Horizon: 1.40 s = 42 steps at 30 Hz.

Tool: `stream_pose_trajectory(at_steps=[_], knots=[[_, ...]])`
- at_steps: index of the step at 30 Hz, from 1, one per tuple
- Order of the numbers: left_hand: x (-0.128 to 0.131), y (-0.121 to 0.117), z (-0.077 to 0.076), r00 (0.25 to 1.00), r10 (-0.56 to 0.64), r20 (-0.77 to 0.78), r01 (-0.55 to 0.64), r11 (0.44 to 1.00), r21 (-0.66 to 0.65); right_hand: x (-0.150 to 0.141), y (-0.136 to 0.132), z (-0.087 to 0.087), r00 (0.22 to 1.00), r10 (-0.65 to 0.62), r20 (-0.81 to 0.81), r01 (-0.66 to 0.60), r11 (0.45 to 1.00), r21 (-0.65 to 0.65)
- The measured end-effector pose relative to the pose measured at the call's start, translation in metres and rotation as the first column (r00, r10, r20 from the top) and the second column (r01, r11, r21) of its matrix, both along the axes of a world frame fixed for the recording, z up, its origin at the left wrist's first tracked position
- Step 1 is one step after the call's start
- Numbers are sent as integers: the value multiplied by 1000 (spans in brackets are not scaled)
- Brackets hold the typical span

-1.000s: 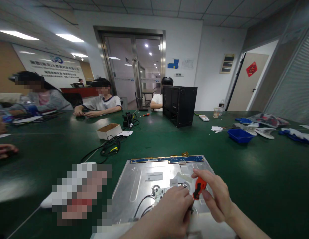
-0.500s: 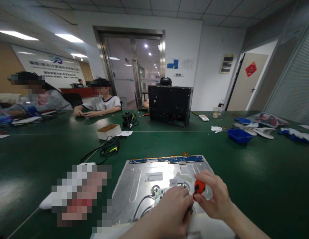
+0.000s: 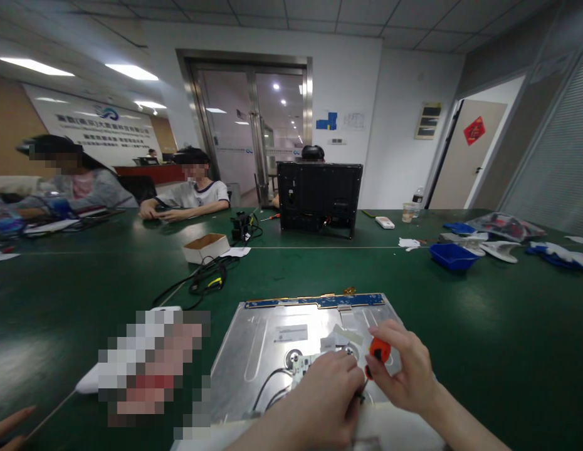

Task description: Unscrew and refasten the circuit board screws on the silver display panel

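A flat metal display panel (image 3: 261, 338) lies on the table before me, a narrow blue circuit strip (image 3: 315, 301) along its far edge. My right hand (image 3: 409, 369) pinches the orange-and-black handle of a screwdriver (image 3: 380, 350) between thumb and fingers. The tool slants down toward the fingertips of my left hand (image 3: 326, 385), which is closed low over the panel. Whatever those left fingers grip is hidden. Beside the left hand, a small pale circuit board (image 3: 299, 366) with dark cables (image 3: 267, 385) shows partly.
A black monitor (image 3: 320, 197) stands across the green table, a person behind it. Two people (image 3: 190, 194) sit at the left. Black cables (image 3: 209, 275), an open box (image 3: 205, 248) and a blue tray (image 3: 454, 256) lie around. Another person's fingers (image 3: 12, 426) show at lower left.
The screwdriver handle has turned a little in my right fingers. My left hand has stayed in place. Another person's fingers have come into view at lower left, and the far monitor has shifted slightly.
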State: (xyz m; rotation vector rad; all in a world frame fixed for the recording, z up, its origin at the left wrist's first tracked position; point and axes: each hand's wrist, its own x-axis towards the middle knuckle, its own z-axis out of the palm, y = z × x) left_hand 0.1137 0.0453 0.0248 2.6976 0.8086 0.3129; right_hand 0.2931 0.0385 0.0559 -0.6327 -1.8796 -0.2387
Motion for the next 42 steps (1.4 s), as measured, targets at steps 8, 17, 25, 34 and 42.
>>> stream_pose_trajectory(at_steps=[8, 17, 25, 34, 42], knots=[[0, -1, 1, 999, 15, -35, -13, 999, 42, -1, -1, 4, 1000, 22, 12, -23, 1000, 7], [0, -1, 0, 999, 10, -33, -8, 998, 60, 1, -3, 2, 999, 25, 32, -25, 999, -22], [-1, 2, 0, 999, -2, -44, 3, 1000, 21, -1, 1, -4, 998, -63, 15, 63, 997, 42], [0, 0, 2, 999, 0, -43, 1, 1000, 20, 1, -2, 2, 997, -62, 47, 60, 998, 25], [-1, 1, 2, 999, 9, -54, -6, 999, 46, 1, 0, -2, 999, 39, -5, -39, 999, -21]])
